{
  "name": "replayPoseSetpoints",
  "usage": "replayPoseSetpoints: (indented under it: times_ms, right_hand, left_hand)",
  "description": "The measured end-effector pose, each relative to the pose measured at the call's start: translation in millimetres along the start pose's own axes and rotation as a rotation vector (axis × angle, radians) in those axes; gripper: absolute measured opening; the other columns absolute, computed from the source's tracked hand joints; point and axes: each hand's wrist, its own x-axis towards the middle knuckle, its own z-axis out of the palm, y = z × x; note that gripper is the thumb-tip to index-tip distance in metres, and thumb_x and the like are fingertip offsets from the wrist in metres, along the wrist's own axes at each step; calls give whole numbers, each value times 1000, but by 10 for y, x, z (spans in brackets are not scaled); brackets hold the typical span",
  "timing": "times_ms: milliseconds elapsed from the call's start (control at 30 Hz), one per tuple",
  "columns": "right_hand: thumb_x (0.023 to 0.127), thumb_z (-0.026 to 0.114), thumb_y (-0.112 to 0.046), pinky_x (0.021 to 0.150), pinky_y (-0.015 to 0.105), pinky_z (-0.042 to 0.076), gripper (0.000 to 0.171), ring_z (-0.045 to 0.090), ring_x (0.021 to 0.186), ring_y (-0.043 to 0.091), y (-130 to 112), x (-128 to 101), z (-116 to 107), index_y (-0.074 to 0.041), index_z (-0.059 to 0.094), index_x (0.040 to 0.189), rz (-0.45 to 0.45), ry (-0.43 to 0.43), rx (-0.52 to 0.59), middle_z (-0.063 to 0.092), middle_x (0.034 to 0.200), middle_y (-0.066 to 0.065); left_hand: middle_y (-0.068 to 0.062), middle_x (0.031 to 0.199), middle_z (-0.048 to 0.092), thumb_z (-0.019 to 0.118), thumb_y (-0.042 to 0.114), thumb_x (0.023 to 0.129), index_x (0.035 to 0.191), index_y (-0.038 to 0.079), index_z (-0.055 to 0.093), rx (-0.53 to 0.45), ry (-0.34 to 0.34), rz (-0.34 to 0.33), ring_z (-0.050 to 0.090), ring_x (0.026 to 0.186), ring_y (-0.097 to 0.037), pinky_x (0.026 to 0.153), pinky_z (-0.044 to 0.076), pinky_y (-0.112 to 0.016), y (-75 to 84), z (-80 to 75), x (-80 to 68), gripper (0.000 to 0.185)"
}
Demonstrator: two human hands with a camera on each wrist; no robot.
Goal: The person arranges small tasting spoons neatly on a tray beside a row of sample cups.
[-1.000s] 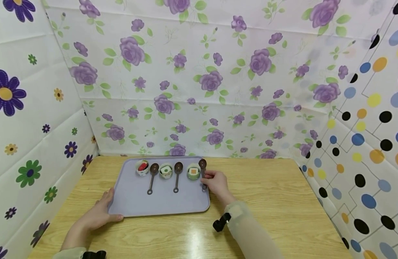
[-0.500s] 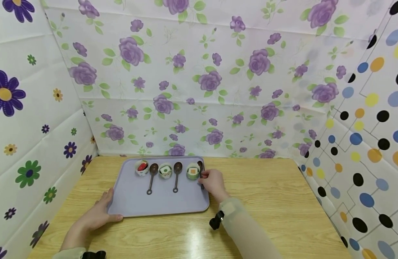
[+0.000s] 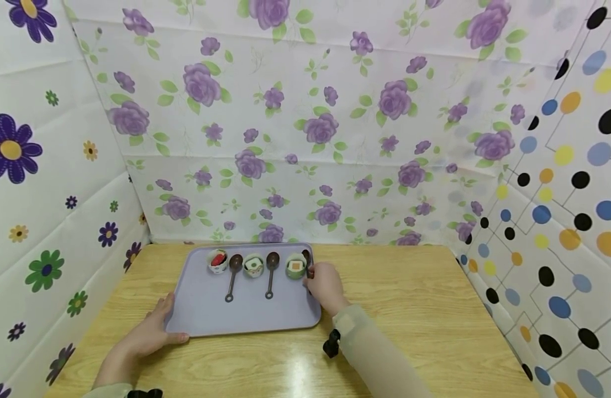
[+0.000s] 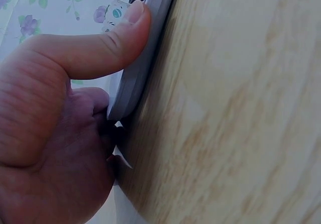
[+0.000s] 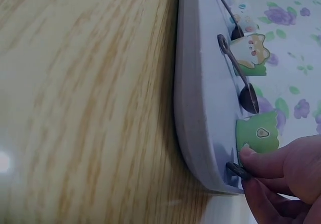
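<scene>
A lavender tray (image 3: 211, 319) lies on the wooden table, its near left corner held by my left hand (image 3: 147, 333). In the left wrist view the thumb (image 4: 118, 45) bears on the tray's rim, with the other fingers round the corner. At the tray's right end my right hand (image 3: 326, 286) pinches a dark brown spoon (image 5: 235, 170) by its handle. Its bowl shows beyond the fingers, close beside a green paper cup (image 3: 295, 268). Two more spoons, one on the left (image 3: 232, 279) and one in the middle (image 3: 271, 276), lie between the cups.
A patterned cup (image 3: 217, 263) with red contents stands at the tray's far left, and another cup (image 3: 253, 266) with pale contents stands mid-row. Floral cloth (image 3: 285, 166) rises behind the table (image 3: 395, 309), with patterned cloths at both sides.
The right hand has brought its spoon a little to the left, nearer the green cup. My left hand stays at the tray corner. The head view has shifted slightly.
</scene>
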Motion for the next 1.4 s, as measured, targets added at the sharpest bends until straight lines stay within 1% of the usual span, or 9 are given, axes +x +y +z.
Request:
replayPoseSetpoints:
  times_ms: [300, 467, 700, 900, 1000, 1100, 1200, 1300, 1400]
  right_hand:
    - [91, 87, -17, 68, 34, 63, 32, 73, 83, 16, 4, 10, -5, -3, 81, 119, 36, 0, -29, 80, 102, 5]
    - [91, 87, -16, 69, 32, 63, 30, 73, 83, 15, 20, 19, -14, -4, 81, 118, 16, 2, -46, 80, 104, 6]
    - [94, 84, -13, 64, 31, 61, 26, 71, 78, 16, 49, 11, -67, -2, 81, 117, -17, -8, -38, 80, 104, 10]
    - [97, 81, -16, 74, 35, 64, 30, 74, 88, 20, 138, -28, -176, 1, 79, 122, -58, 21, 23, 79, 113, 16]
    - [101, 76, -21, 82, 42, 64, 33, 75, 97, 26, 231, -73, -299, -1, 77, 127, -78, 42, 35, 77, 116, 16]
    - [104, 73, -30, 97, 50, 60, 41, 71, 114, 33, 347, -147, -465, -4, 73, 136, -94, 63, -17, 73, 127, 17]
    - [106, 70, -38, 111, 57, 51, 51, 60, 132, 41, 484, -247, -651, -6, 66, 145, -114, 63, -103, 64, 143, 21]
    - [107, 66, -46, 118, 66, 40, 60, 45, 146, 48, 625, -361, -816, -8, 60, 152, -150, 59, -197, 52, 157, 25]
    - [107, 60, -54, 117, 80, 28, 66, 25, 156, 53, 758, -485, -928, -11, 54, 158, -181, 59, -280, 37, 167, 26]
  left_hand:
    - [-45, 164, -15, 89, 40, 86, 163, -11, -12, -6, 6, -3, -17, 146, -70, 114, -11, -82, 23, -9, -3, 137]
    - [-45, 163, -16, 89, 39, 87, 163, -10, -13, 5, 2, -9, -16, 144, -73, 114, -10, -83, 26, -16, 5, 136]
    - [-46, 163, -16, 88, 38, 88, 162, -11, -13, 12, -7, 4, -16, 145, -71, 114, -10, -83, 44, -19, 50, 134]
    - [-46, 164, -14, 89, 38, 87, 162, -14, -10, 9, 0, 38, -15, 149, -67, 116, -10, -81, 36, -21, 68, 135]
    - [-45, 165, -12, 86, 38, 90, 163, -13, -10, -3, 18, 64, -11, 151, -66, 118, -7, -80, 52, -26, 33, 130]
    - [-42, 168, -7, 79, 39, 98, 165, -11, -6, -28, 78, 104, -4, 153, -65, 119, 2, -79, 103, -48, -24, 119]
    - [-38, 171, 0, 70, 40, 105, 168, -7, 3, -30, 178, 162, 4, 155, -63, 120, 9, -79, 210, -68, -71, 103]
    - [-34, 173, 11, 67, 42, 107, 168, -4, 18, 31, 300, 237, 12, 156, -60, 120, 15, -79, 355, -42, -81, 91]
    - [-30, 174, 15, 67, 40, 107, 167, -3, 25, 135, 386, 334, 13, 158, -56, 122, 14, -77, 494, 57, -47, 85]
